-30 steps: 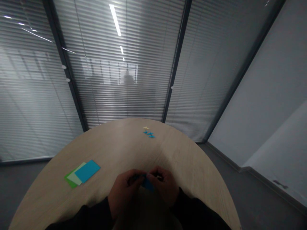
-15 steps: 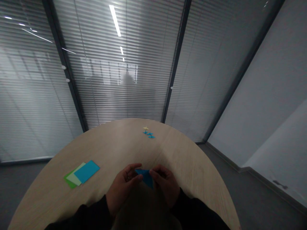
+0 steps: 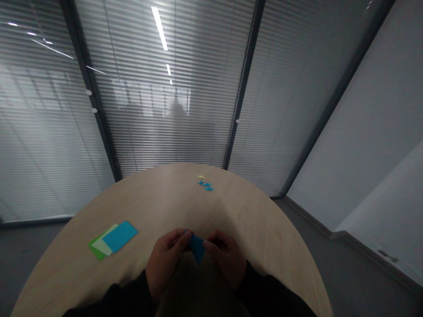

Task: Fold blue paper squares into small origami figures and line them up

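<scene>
A small folded piece of blue paper [image 3: 197, 249] is held just above the near edge of the round wooden table [image 3: 165, 202]. My left hand [image 3: 165, 262] pinches its left corner with thumb and fingers closed. My right hand [image 3: 224, 259] pinches its right side, fingers curled in. Dark sleeves cover both forearms. Part of the paper is hidden between the fingers.
A stack of flat paper sheets, blue on top of pale green and green [image 3: 113, 239], lies on the table to the left. Several small folded paper shapes, blue and one yellow [image 3: 205, 183], sit near the far edge. Glass walls with blinds stand behind the table.
The blue paper has turned from a flatter, wider shape to a narrower one pointing down. Both hands have shifted slightly and closed in on it.
</scene>
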{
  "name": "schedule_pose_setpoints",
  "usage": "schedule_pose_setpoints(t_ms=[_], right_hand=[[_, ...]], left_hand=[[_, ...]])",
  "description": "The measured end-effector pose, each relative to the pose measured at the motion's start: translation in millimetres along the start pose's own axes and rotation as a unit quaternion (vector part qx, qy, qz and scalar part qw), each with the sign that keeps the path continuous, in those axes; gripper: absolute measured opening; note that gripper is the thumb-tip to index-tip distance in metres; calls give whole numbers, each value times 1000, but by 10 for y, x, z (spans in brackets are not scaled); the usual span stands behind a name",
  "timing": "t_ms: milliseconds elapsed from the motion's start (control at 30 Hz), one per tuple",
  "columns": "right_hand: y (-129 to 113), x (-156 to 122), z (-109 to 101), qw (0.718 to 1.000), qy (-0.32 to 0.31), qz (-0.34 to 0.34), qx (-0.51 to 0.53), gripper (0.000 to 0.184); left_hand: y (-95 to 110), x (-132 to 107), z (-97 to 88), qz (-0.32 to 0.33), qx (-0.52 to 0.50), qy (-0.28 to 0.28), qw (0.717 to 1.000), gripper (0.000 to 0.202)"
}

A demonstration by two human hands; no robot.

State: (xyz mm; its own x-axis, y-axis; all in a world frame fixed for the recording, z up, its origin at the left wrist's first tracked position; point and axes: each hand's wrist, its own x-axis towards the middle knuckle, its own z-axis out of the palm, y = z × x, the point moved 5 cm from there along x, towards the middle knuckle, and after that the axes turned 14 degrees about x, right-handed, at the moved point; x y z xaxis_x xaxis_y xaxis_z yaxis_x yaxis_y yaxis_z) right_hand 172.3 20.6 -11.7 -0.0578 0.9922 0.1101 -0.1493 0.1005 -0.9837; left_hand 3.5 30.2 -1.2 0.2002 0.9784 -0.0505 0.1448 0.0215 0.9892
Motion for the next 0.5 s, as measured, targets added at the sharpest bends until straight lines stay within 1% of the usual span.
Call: schedule_pose_setpoints(t_ms=[133, 300, 500], right_hand=[[7, -5, 3, 1000, 15, 11, -1, 28], [21, 3, 18, 1000, -7, 12, 22, 28], [22, 15, 7, 1000, -6, 28, 14, 27]], left_hand=[[-10, -1, -6, -6, -4, 7, 1000, 39], [-10, 1, -5, 5, -9, 3, 1000, 36], [-18, 16, -14, 1, -30, 9, 999, 35]])
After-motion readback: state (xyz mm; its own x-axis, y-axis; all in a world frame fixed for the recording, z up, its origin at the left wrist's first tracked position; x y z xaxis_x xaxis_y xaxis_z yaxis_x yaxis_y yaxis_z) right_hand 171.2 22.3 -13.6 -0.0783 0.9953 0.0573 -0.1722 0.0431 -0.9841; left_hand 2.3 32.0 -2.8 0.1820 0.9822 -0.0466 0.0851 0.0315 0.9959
